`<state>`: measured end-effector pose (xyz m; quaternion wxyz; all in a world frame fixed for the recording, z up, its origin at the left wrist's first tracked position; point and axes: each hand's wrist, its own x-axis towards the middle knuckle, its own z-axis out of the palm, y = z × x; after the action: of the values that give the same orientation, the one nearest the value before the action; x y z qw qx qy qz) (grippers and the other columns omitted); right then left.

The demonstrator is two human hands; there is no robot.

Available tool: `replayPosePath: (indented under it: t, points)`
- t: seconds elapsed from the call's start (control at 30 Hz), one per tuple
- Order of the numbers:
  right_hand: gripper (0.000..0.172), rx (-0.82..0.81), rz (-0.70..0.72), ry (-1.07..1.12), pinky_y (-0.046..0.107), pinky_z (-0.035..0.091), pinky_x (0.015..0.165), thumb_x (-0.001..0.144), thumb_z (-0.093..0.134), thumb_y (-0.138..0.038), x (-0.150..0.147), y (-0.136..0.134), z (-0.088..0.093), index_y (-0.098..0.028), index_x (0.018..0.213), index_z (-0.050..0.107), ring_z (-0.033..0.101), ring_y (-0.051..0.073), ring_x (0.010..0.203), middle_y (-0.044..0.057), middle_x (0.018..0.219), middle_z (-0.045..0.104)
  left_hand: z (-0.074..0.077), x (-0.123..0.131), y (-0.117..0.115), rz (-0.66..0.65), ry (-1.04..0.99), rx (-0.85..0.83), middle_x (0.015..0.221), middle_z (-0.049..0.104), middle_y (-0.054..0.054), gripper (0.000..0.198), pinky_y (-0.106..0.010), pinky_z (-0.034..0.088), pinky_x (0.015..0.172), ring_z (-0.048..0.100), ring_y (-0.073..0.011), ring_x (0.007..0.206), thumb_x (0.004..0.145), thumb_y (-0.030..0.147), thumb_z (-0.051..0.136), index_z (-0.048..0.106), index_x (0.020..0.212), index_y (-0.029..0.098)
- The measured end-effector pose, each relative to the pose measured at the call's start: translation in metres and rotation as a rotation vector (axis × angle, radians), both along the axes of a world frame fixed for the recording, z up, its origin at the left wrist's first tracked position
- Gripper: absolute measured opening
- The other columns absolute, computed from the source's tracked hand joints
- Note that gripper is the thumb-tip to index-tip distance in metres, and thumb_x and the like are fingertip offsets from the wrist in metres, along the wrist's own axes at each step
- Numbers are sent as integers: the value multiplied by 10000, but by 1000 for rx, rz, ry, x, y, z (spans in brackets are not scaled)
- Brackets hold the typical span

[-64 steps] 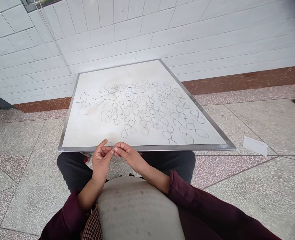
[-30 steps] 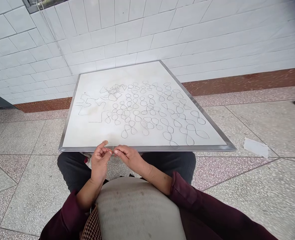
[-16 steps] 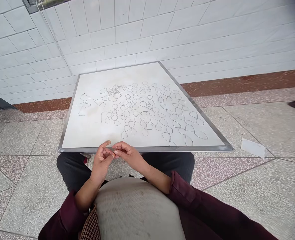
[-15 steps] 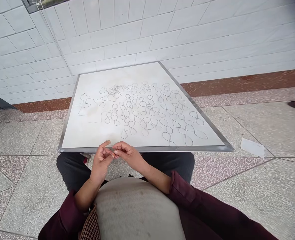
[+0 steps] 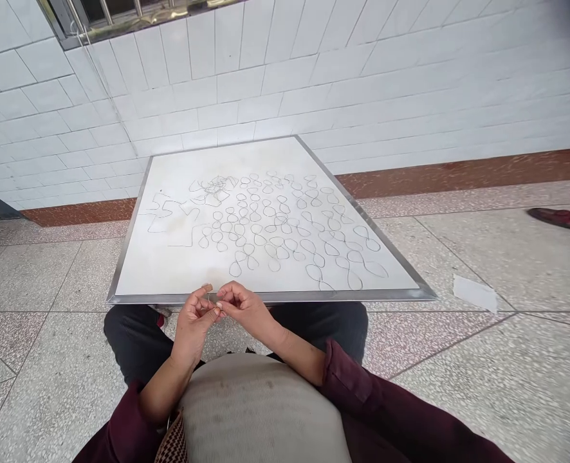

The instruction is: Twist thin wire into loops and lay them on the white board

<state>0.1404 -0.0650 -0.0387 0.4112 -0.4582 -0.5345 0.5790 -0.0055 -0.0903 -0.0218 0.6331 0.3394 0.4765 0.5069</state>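
Observation:
Just past the table's front edge, my left hand (image 5: 192,326) pinches a thin wire (image 5: 210,299) between thumb and fingers. A short bent piece of the wire shows above the fingers; the rest is hidden. My right hand (image 5: 248,313) meets the left fingertip to fingertip, closed on the same wire. In front of both hands is a white table (image 5: 169,276) with a metal rim. Several wire figure-eights (image 5: 314,249) lie across its middle and right side.
A tangled heap of wires (image 5: 217,185) lies towards the table's back left, with several bent wires (image 5: 164,206) left of it. A tiled wall (image 5: 246,96) stands behind. On the floor at right are a white strip (image 5: 475,293) and a dark shoe (image 5: 562,219).
The view has shifted, with more of the window showing at the top left. My hands stay together at the table edge, fingers slightly moved around the wire.

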Motion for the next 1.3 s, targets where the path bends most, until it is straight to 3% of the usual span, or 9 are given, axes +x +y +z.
replayPosePath:
  t: [0.33,0.6,0.87,1.07,1.3]
  points:
    - [125,69,-90,-132,270,399,556,766,651,-276,-3,-4,6,-229,858,579,472,118,546,-49,639,545,-1,0,-1,31,-19,-11,703,616,41,509,-272,504,743,628,-114,700,640,242,843,680,1120,195]
    - [231,24,100,108,312,514,678,867,607,-382,1,-5,3,-214,1025,626,609,137,665,-7,783,645,2,-2,-1,-7,-39,21,662,622,44,521,-278,501,699,642,-128,657,676,272,817,650,1162,186]
    - [197,56,88,111,302,517,669,860,616,-353,3,-7,-5,-221,1002,651,600,132,662,3,832,660,-3,-5,-1,-62,-117,-79,653,623,47,628,-267,475,669,622,-117,611,652,252,825,594,1230,170]
    - [248,60,89,21,309,525,699,866,585,-362,5,-7,-6,-209,1051,649,622,153,728,28,890,677,-7,-6,-2,-82,-11,2,684,605,51,599,-284,493,686,636,-129,638,697,250,790,569,1249,179]
    - [226,86,100,-93,285,523,656,896,520,-367,5,-5,-3,-221,1003,654,615,139,621,-14,725,646,-13,-3,-5,-115,143,136,685,551,56,560,-290,505,667,596,-119,613,745,198,713,549,1280,199]
